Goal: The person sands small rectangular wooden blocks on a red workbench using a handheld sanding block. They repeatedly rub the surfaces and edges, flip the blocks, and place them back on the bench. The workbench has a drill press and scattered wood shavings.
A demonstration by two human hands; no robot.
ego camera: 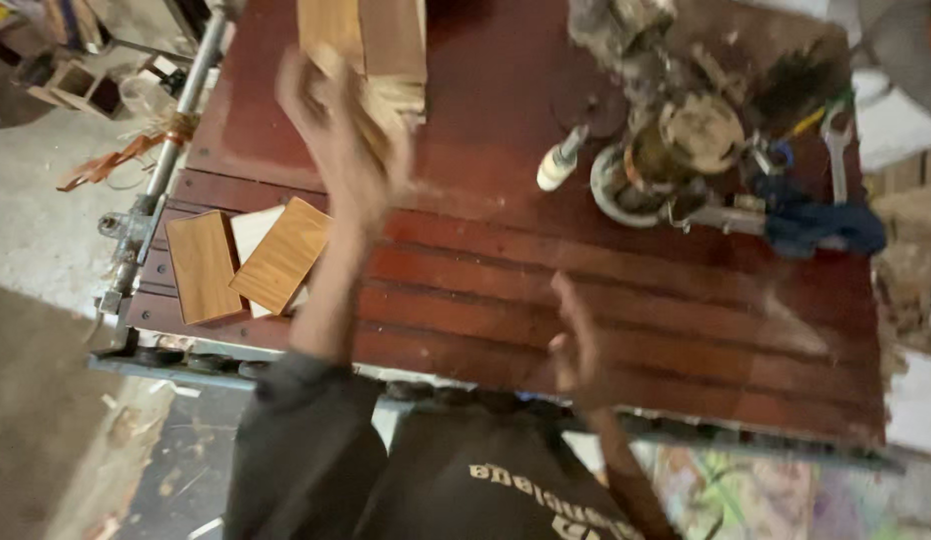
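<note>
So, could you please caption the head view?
Left hand reaches stacked wooden blocks on a reddish slatted wooden workbench; right hand hovers open.

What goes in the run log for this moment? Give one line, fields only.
left hand: raised, blurred, at wooden pieces | right hand: open, empty, over red-brown table | two wood panels: flat, table's left edge | tool clutter: far right

Bench [626, 300] before me: dark red slatted wood, worn, grey metal frame | floor [36, 250] on my left: bare grey concrete, strewn with wood scraps | far left corner: wooden crates [71, 80] | light: dim, soft.
</note>
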